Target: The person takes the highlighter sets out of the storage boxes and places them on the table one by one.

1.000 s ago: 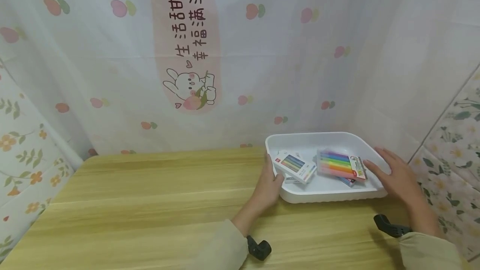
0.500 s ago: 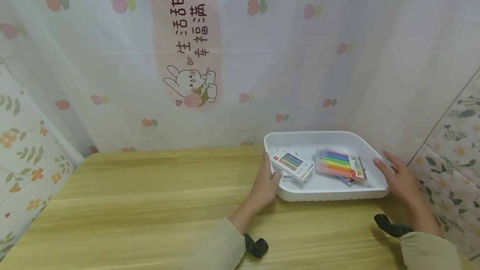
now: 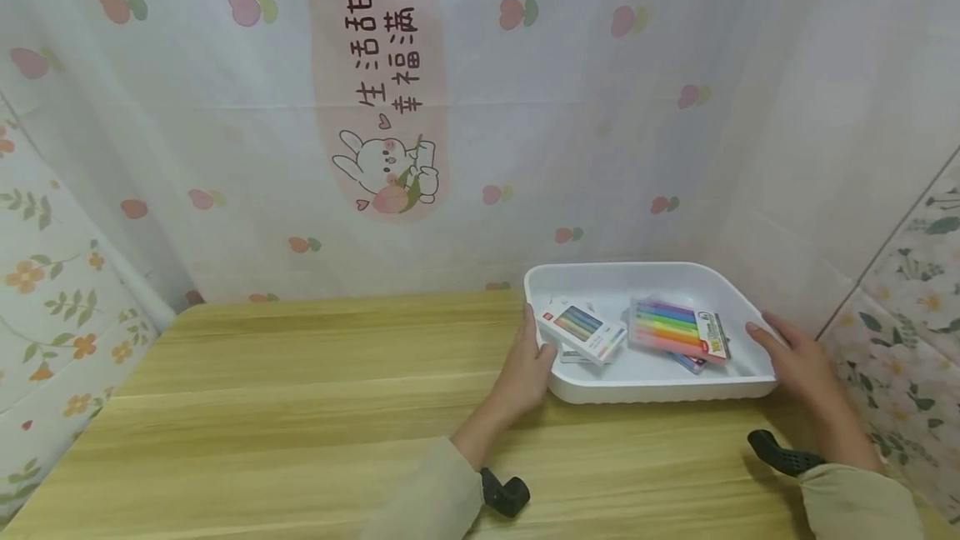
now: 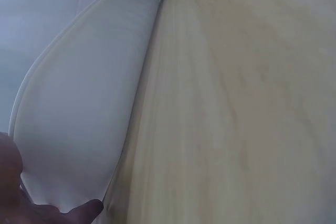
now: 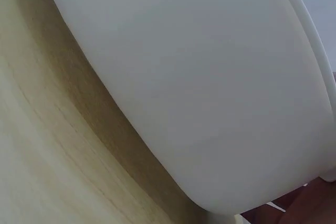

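A white plastic storage bin (image 3: pixel 660 392) stands at the right side of the wooden table. My left hand (image 3: pixel 525 373) grips its left end, thumb at the rim and fingers along the outer wall. At the opposite end my right hand (image 3: pixel 806 373) holds the bin, its thumb on the rim. Inside lies a white box (image 3: pixel 588 336) with a window showing coloured sticks, over another pale box. Beside it, a clear pack of rainbow-coloured pens (image 3: pixel 671 330) overlaps a bluish pack (image 3: pixel 692 363). Both wrist views mostly show the bin's smooth outside wall.
The wooden table (image 3: pixel 262 407) stretches left from the bin. A white curtain (image 3: pixel 585 148) with fruit prints and lettering hangs behind it. Floral cloth (image 3: pixel 907 340) closes off the right side, close to my right hand.
The bin has slid slightly left with my left hand on it. My right thumb has drawn back from over the pen pack to the bin's right rim.
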`<control>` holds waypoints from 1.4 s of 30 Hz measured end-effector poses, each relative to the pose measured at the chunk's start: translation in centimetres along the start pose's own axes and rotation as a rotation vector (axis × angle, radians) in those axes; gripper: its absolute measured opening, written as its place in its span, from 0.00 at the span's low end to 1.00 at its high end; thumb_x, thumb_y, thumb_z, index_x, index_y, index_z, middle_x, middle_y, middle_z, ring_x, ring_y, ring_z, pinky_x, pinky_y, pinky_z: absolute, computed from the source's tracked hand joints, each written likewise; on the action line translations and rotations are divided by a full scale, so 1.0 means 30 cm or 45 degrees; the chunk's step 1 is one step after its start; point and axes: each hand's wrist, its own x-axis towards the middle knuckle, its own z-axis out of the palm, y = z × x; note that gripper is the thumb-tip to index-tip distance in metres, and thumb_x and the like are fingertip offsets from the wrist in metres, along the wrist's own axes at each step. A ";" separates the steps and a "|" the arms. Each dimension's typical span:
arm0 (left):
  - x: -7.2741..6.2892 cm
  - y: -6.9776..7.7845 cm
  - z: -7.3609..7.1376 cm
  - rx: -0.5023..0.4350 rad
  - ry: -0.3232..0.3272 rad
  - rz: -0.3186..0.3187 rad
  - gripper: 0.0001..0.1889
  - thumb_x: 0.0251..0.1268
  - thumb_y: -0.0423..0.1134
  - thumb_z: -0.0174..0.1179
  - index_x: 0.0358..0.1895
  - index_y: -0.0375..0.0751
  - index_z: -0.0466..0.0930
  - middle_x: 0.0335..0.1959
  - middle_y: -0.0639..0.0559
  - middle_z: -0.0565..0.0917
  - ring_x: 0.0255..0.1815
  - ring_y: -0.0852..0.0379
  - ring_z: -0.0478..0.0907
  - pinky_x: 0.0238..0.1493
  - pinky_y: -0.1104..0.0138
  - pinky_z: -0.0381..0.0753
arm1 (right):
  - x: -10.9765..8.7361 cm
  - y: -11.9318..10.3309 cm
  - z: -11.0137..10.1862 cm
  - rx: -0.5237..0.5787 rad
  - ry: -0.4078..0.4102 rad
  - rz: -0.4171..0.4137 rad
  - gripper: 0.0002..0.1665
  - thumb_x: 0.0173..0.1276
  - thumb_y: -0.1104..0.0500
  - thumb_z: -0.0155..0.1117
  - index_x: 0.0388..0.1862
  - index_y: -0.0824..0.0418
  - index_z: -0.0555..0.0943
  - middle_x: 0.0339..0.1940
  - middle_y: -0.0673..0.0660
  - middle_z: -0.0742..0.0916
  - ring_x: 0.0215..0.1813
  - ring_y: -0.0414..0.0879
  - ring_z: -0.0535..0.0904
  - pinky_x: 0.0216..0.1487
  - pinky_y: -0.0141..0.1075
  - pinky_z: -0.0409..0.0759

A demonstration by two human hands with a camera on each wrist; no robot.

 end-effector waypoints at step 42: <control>-0.100 -0.090 -0.302 0.064 0.034 0.039 0.37 0.74 0.33 0.41 0.82 0.33 0.36 0.85 0.41 0.43 0.85 0.46 0.43 0.84 0.50 0.46 | -0.045 -0.152 0.181 0.290 -0.212 0.023 0.34 0.84 0.45 0.31 0.82 0.56 0.51 0.84 0.67 0.51 0.68 0.61 0.70 0.37 0.19 0.78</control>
